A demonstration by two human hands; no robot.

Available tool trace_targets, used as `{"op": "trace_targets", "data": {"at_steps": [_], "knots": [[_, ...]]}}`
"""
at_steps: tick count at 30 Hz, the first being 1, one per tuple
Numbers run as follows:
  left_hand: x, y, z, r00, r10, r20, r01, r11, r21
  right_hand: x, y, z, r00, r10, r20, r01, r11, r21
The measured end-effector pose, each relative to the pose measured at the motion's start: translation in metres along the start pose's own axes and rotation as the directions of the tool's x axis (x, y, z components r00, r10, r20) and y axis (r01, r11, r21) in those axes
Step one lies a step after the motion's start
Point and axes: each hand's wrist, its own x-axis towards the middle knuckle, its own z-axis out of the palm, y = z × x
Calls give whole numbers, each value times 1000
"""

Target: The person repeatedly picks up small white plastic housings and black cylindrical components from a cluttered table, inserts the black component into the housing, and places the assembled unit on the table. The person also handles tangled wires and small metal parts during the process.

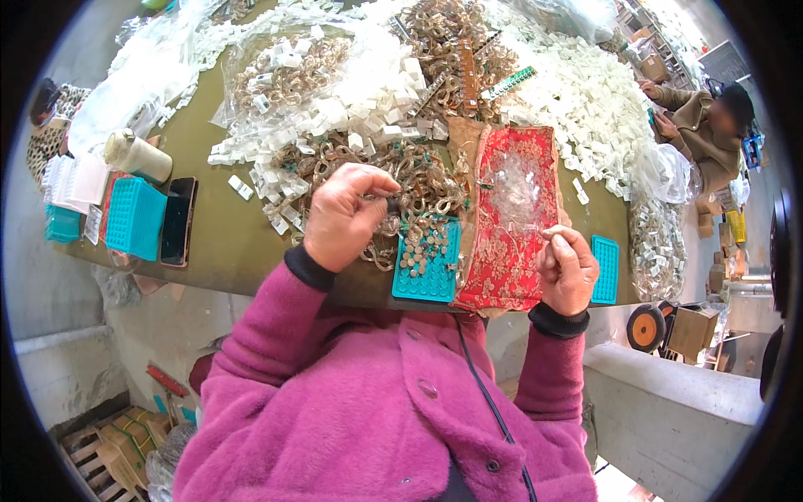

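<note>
Teal plastic tray, studded with small grey pieces, is set just below the left hand, whose fingers are curled and pinched on a small dark piece over tangled brownish chain links. Right hand is closed, thumb to fingertips, on something too small to tell, beside red patterned cloth. Small white packets are heaped beyond both hands.

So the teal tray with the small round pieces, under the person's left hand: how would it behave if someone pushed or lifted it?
The teal tray looks like thin moulded plastic, so probably stiff and light. It sits at the edge of the table, so a push toward the person could tip it off. The small round pieces seem to lie loose on it and would likely spill if it tilted.
</note>
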Motion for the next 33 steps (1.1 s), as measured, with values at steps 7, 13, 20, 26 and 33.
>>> {"op": "trace_targets", "data": {"at_steps": [7,13,20,26,33], "knots": [[-12,-15,14,919,269,288,-380,795,472,1,-16,-7,985,-170,16,168,984,63],[-8,-8,-1,980,201,14,-197,945,259,20,-30,-28,958,-253,-137,273,950,153],[0,-8,-14,969,-226,94,245,888,-389,32,-16,-53,941,-232,-248,287,932,220],[-4,-11,-11,892,-384,238,452,768,-454,42,-3,-76,960,-148,-238,21,885,-465],[-6,12,6,900,-345,268,416,864,-284,31,-18,-4,776,-536,333,449,100,-888]]}}
